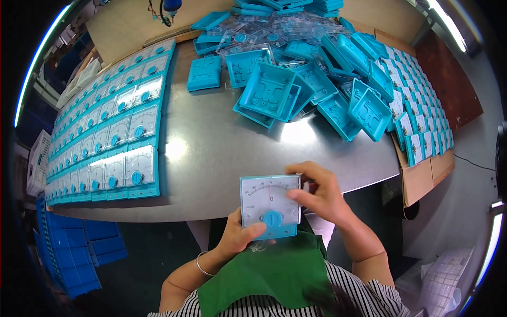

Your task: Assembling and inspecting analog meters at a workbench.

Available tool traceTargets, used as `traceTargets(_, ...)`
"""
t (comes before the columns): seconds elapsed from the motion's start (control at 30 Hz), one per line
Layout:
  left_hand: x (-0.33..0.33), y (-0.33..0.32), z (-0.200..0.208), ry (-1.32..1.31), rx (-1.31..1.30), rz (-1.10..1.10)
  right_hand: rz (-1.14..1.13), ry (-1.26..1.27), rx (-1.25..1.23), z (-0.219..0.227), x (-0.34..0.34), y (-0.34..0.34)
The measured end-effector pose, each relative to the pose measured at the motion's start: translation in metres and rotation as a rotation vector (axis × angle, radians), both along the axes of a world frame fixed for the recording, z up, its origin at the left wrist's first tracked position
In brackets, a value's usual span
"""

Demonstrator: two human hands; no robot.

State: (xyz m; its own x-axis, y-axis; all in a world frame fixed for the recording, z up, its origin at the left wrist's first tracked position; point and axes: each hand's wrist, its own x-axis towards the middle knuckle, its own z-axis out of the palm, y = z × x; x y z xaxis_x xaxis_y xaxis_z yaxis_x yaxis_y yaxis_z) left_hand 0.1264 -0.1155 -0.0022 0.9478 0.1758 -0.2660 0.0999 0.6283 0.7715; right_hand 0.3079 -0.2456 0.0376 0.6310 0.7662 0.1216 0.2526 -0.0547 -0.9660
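Note:
In front of me I hold an analog meter (259,203) with a white dial, a curved scale, a clear cover and a turquoise base with a round turquoise knob. My left hand (236,236) grips its lower left corner, the thumb lying over the front near the knob. At the upper right corner is my right hand (323,198), its thumb over the dial's edge and its index finger along the top edge. The other right fingers are partly hidden behind the thumb and the meter.
Rows of similar meters (119,138) cover the table's left side. Turquoise housings (266,90) and clear covers (253,26) are heaped at the back. More turquoise-and-white units (417,138) stand in rows on cardboard (417,182) at right. Blue crates (68,248) sit below left.

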Motion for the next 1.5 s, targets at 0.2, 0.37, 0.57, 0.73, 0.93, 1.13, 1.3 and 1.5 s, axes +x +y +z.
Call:
traceTargets(0.2,-0.010,-0.002,-0.006,0.041,0.031,0.000,0.122,0.050,-0.130,-0.014,0.013,0.016)
traceTargets(0.37,-0.013,0.000,-0.008,0.015,0.009,0.027,0.050,0.439,-0.067,-0.015,0.027,0.011)
traceTargets(0.57,-0.010,0.002,-0.004,0.007,0.018,0.059,0.325,-0.160,-0.096,-0.002,0.004,-0.011)
traceTargets(0.73,-0.005,0.003,-0.001,0.021,0.088,0.017,0.338,-0.641,-0.186,0.002,0.003,-0.015)
traceTargets(0.93,0.005,0.020,0.006,0.006,0.335,-0.079,0.409,-0.307,-0.081,0.009,0.014,-0.017)
traceTargets(1.13,0.018,0.053,0.012,0.058,0.179,0.240,0.251,-0.411,-0.148,0.011,0.004,-0.016)
traceTargets(1.3,-0.017,0.068,0.006,-0.140,1.291,0.472,0.267,-0.453,-0.264,0.013,-0.002,-0.014)
traceTargets(1.5,0.004,0.035,0.028,-0.073,0.904,0.276,0.341,-0.176,-0.160,0.012,-0.009,-0.009)
